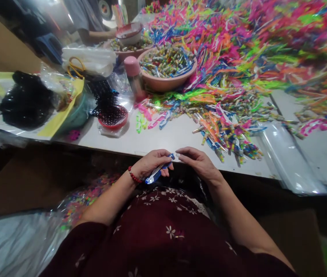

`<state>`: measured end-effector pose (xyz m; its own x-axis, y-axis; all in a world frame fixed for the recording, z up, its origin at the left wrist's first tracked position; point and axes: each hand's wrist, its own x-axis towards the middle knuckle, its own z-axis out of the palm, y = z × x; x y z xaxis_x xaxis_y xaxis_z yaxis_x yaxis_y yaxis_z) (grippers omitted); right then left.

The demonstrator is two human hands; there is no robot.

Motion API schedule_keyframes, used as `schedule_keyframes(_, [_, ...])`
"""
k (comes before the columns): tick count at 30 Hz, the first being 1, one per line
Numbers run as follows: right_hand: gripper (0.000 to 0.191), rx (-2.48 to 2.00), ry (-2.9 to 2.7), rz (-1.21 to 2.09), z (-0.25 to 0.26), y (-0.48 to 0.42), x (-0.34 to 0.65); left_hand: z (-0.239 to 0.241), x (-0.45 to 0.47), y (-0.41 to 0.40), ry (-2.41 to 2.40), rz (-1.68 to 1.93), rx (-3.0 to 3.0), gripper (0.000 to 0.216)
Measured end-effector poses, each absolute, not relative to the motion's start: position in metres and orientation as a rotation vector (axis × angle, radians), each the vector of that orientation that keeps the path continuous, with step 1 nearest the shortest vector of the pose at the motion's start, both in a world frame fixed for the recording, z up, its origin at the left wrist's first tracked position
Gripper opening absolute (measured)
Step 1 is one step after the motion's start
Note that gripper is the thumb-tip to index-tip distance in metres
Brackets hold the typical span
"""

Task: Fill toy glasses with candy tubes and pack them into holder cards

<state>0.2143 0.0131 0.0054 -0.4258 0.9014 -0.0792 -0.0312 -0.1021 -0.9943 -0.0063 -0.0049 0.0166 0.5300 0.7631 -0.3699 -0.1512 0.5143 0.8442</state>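
My left hand (pixel 153 163), with a red bead bracelet at the wrist, is closed around a small blue and white plastic piece (pixel 154 176). One end of the piece sticks out past the thumb, the other hangs toward the wrist. Just to the right, my right hand (pixel 199 163) has thumb and fingers drawn together in a pinch near that upper end. Whether anything small sits between those fingertips is too fine to make out. Both hands are in front of the table's near edge, above my lap.
On the white table (pixel 163 140) lie a large heap of colourful plastic pieces (pixel 224 46), a pink bowl (pixel 166 82) of small multicoloured pieces, a pink-capped bottle (pixel 133 77), a red dish (pixel 113 117), a black bag (pixel 26 100) and clear plastic sleeves (pixel 293 161). Another person's arm (pixel 97 35) shows behind.
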Motion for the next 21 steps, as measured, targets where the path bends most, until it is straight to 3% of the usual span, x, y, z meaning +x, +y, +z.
schedule_keyframes(8, [0.026,-0.949,-1.372,1.751,0.001,0.007,0.22,0.019,-0.004,-0.009,0.779,0.504,0.933,0.038])
schedule_keyframes(21, [0.022,-0.855,-1.762,1.618,0.019,0.011,0.228,0.021,-0.009,-0.008,0.673,0.351,0.855,0.028])
